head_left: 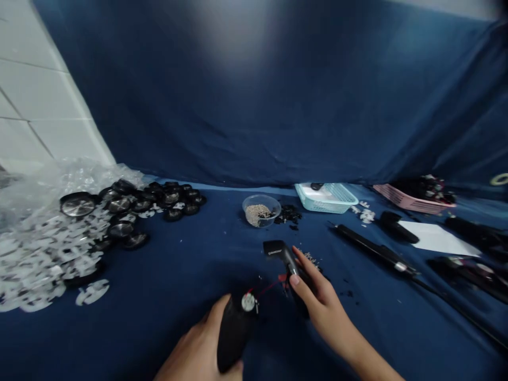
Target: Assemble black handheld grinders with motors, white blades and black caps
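Left hand point(198, 349) clamped round a black casing point(234, 333), low centre, silver motor point(248, 301) at its top end. Right hand point(317, 301) closed on a second black shell point(280, 253) just right of it, thumb on its side. Thin red wire point(270, 287) links both parts. Behind: clear cup point(273, 203) of pellets, teal basket point(317, 205); long black rod point(373, 248) right; black discs point(151, 198), white rings point(35, 264) left. Blue cloth point(178, 275) covers table and backdrop; white tiled wall point(32, 106) far left.
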Demonstrator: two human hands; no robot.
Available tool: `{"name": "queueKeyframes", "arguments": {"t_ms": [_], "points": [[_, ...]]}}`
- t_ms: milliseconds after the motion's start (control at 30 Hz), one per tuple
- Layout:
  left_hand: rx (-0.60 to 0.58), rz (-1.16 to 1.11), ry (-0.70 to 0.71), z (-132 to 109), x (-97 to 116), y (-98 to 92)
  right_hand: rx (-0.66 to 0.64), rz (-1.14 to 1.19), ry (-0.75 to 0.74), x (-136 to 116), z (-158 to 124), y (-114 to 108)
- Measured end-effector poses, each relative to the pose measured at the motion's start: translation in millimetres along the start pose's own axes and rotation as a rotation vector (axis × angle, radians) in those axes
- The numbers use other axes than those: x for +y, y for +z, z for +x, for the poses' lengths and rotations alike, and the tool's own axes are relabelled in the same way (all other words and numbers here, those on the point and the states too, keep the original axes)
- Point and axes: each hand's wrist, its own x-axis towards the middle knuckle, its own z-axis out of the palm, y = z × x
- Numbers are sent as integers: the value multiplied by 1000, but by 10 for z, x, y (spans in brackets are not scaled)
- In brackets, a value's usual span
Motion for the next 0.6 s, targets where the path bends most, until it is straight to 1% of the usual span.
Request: {"name": "queueKeyframes", "arguments": {"t_ms": [33,100,200,267,333,433,533,600], "points": [[23,-100,-22,153,115,60,51,-5,-7,31,24,-81],[66,-287,-100,442,312,241,144,-13,-5,117,72,-228],[101,-367,-118,789,567,576,283,-8,-1,260,109,-383],[128,-395,-90,944,735,773,347,-4,-15,325,104,-449],[153,-428,-49,1039,899,930,388,-5,-42,353,87,-502],[160,-464,20,1099,1110,1108,452,-19,-89,340,66,-571],[155,-475,66,1106,1251,1246,514,-45,-121,306,61,-626],[149,-472,80,1100,1306,1315,527,-69,-131,298,64,-665]]}}
